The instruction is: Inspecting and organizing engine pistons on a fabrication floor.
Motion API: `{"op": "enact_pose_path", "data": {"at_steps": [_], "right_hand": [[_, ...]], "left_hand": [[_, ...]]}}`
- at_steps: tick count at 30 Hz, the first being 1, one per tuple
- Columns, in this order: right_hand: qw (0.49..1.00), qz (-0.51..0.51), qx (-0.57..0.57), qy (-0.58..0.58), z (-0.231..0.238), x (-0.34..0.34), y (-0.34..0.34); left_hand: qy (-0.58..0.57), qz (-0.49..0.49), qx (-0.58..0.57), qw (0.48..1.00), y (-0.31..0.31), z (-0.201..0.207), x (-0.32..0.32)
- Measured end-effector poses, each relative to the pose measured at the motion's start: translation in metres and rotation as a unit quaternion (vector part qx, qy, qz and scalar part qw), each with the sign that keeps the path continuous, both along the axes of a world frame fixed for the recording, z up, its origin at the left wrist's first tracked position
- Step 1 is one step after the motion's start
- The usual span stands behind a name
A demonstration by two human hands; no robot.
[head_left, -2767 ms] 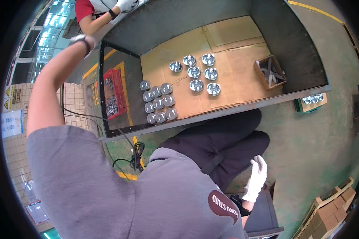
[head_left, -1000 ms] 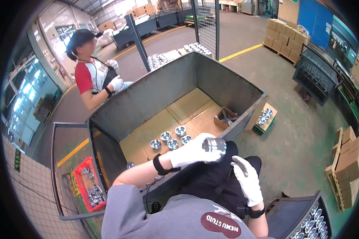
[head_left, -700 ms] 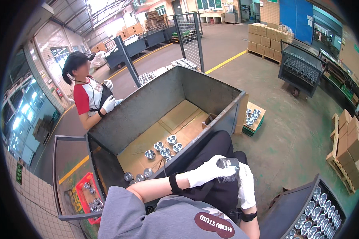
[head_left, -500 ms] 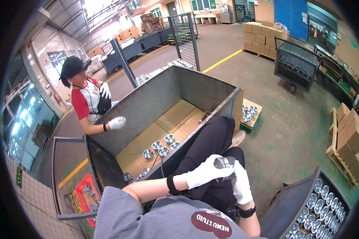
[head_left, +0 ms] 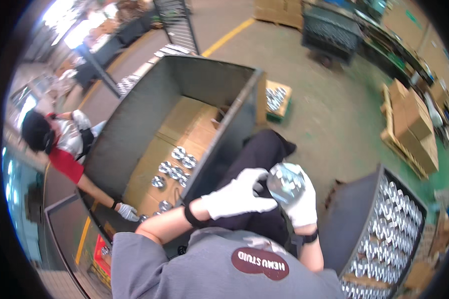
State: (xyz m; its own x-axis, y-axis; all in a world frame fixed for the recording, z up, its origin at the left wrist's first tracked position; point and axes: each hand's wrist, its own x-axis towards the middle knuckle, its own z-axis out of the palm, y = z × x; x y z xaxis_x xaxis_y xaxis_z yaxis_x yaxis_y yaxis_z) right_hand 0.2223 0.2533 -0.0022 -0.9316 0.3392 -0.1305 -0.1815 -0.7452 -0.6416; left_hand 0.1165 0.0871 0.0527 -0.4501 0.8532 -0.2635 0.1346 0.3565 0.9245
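A round, shiny metal part with a smooth, reflective face is held above my lap, somewhat blurred. Around its right side and underside wraps my gloved right hand. My gloved left hand is just left of it, thumb and fingers apart, holding nothing; whether a fingertip touches the part's edge I cannot tell. Several similar metal parts lie on cardboard inside the large grey metal bin to my left.
A co-worker's gloved hand reaches into the bin's near left corner. At my right stands a grey cart filled with rows of shiny parts. Farther off are a pallet of cartons, a loaded wheeled cart and a small stack of parts.
My left hand has let go of the metal part and opened; the part now turns its round face up in my right hand. My view has shifted right and down. The co-worker has reached into the bin.
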Motion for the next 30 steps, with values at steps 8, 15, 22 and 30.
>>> {"op": "enact_pose_path", "data": {"at_steps": [8,15,22,30], "right_hand": [[0.947,-0.056,-0.281,-0.142,0.017,-0.093,-0.016],[0.947,0.057,-0.271,-0.163,-0.004,-0.146,-0.029],[0.945,0.09,-0.236,-0.205,-0.017,-0.185,-0.032],[0.947,0.134,-0.181,-0.227,-0.02,-0.193,-0.026]], "left_hand": [[-0.158,0.069,0.0,0.985,-0.024,-0.023,-0.081],[-0.32,0.106,0.048,0.94,-0.027,-0.06,-0.104],[-0.388,0.107,0.09,0.911,-0.03,-0.061,-0.133],[-0.456,0.214,0.079,0.86,-0.032,-0.091,-0.131]]}}
